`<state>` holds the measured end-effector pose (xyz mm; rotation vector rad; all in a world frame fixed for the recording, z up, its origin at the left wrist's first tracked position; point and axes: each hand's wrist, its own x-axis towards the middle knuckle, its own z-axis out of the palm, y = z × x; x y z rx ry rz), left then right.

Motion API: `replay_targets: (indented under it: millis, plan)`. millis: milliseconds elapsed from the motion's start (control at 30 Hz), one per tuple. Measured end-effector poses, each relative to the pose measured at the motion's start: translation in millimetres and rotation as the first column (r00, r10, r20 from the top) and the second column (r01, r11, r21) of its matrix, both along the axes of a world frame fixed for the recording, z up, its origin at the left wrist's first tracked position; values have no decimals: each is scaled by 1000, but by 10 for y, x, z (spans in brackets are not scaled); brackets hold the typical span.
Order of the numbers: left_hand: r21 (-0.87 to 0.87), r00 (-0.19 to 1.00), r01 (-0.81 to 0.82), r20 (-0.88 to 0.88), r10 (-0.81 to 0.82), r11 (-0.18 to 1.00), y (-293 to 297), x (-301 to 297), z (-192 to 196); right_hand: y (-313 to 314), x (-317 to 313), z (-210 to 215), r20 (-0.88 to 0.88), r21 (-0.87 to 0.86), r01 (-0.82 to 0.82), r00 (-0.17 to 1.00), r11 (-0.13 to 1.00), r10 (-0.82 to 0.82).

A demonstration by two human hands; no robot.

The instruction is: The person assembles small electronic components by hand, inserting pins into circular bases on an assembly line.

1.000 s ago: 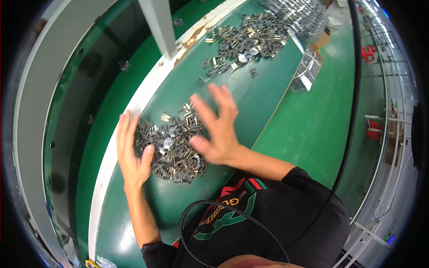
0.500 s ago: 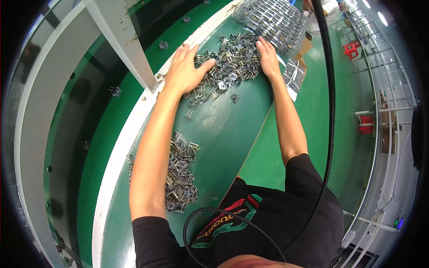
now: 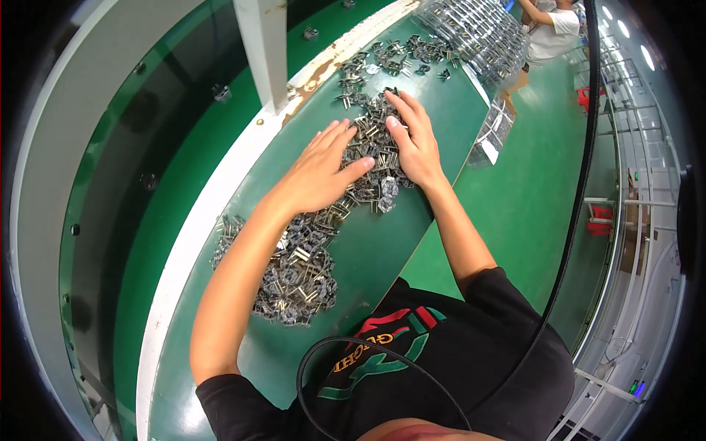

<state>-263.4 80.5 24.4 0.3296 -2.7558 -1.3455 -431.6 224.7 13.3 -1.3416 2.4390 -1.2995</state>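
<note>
A heap of small dark parts with metal pins [image 3: 379, 158] lies between my two hands on the green tabletop [image 3: 386, 239]. At its left side my left hand [image 3: 312, 176] rests against it, fingers stretched out and thumb apart. My right hand [image 3: 421, 151] presses along the heap's right side, its fingers extended and spread from the thumb. The near end of this heap runs into another pile of the same parts [image 3: 298, 287], beside my left forearm. Several more loose parts [image 3: 412, 50] are scattered at the far end of the tabletop.
Clear plastic trays [image 3: 482, 37] are stacked at the far end. A green conveyor belt [image 3: 176, 132] carrying single parts runs left, beyond a white edge and a metal post [image 3: 262, 51]. A black cable [image 3: 585, 162] hangs at right. Another person [image 3: 551, 29] is at the back.
Both hands have come nearer to me, dragging most of the far heap along until it meets the near pile. Some parts stay behind at the far end.
</note>
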Motion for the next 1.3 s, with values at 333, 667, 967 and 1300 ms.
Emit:
replay_targets:
  millis: [333, 667, 967, 1300]
  plan:
    - [-118, 991, -117, 45, 123, 986, 28, 1054, 535, -33, 153, 14, -197, 65, 106, 976, 992, -91]
    - [-261, 523, -846, -243, 817, 464, 1214, 3111, 482, -592, -2096, -233, -461, 378, 371, 870, 849, -175]
    - [-292, 204, -945, -169, 964, 149, 1861, 3590, -82, -272, -1227, -48, -400, 263, 47, 914, 964, 64]
    - [-134, 188, -978, -239, 952, 160, 1849, 3702, -158, -1101, -1710, 77, -92, 286, -365, 910, 886, 405]
